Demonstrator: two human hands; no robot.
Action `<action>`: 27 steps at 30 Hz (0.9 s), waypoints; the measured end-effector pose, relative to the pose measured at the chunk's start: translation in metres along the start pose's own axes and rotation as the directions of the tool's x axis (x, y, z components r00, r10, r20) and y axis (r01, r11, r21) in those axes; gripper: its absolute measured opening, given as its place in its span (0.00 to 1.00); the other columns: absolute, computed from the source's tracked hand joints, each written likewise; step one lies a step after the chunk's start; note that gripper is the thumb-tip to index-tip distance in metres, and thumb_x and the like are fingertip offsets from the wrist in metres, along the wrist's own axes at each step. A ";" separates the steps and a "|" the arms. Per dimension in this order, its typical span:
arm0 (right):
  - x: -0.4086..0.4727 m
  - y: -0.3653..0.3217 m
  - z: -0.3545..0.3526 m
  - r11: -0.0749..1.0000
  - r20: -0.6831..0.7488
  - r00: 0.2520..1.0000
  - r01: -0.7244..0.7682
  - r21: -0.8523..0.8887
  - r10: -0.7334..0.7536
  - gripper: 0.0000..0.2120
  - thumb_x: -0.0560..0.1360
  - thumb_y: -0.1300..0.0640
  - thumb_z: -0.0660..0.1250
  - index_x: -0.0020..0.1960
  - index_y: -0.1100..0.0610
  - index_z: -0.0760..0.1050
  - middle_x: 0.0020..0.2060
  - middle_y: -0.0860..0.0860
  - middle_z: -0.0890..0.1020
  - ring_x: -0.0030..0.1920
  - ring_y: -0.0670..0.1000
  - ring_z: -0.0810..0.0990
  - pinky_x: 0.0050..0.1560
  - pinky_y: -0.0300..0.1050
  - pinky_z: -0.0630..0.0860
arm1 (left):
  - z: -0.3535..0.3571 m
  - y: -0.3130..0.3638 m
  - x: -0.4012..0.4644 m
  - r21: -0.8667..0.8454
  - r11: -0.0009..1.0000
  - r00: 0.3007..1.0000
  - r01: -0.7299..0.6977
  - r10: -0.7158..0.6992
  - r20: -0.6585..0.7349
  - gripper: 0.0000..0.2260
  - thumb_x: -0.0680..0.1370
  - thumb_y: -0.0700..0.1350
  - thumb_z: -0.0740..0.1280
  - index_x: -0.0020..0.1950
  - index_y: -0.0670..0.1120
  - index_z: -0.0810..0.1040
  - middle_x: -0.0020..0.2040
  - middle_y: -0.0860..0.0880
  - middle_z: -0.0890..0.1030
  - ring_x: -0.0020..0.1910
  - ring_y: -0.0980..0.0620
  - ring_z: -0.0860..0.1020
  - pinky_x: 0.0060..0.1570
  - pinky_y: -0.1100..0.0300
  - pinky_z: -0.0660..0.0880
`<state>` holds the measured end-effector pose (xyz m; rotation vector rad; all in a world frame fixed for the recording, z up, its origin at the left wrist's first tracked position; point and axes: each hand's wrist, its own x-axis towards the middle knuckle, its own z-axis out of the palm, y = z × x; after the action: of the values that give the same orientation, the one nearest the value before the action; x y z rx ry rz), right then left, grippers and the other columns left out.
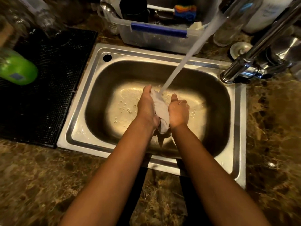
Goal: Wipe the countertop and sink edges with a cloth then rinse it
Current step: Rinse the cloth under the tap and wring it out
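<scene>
A grey wet cloth (160,110) is pressed between my left hand (147,106) and my right hand (178,111) over the middle of the steel sink (91,75). Both hands grip it, palms facing each other, and its lower end hangs down between my wrists. A stream of water (180,62) runs from the upper right and lands on the top of the cloth. The chrome tap (244,69) stands at the sink's right rear corner. Brown marbled countertop (40,176) surrounds the sink.
A black mat (48,82) lies left of the sink with a green bottle (17,70) on it. Behind the sink stands a clear plastic tub (156,36) holding a dark cup and a brush. Bottles and a metal plug (241,48) crowd the back right.
</scene>
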<state>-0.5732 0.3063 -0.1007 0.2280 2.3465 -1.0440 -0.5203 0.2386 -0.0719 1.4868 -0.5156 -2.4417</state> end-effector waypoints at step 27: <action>-0.074 -0.007 -0.028 0.603 0.339 0.937 -0.224 0.766 -0.083 0.09 0.81 0.58 0.69 0.58 0.61 0.82 0.50 0.58 0.88 0.45 0.53 0.88 0.45 0.44 0.84 | -0.024 -0.035 -0.004 -0.300 0.951 0.997 0.071 -0.062 0.037 0.25 0.83 0.61 0.60 0.52 0.39 0.81 0.42 0.39 0.85 0.36 0.43 0.87 0.37 0.55 0.82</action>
<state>-0.5255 0.3267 -0.0400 0.4249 1.3936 -1.8778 -0.4978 0.2675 -0.0932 1.3647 -0.0893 -2.4580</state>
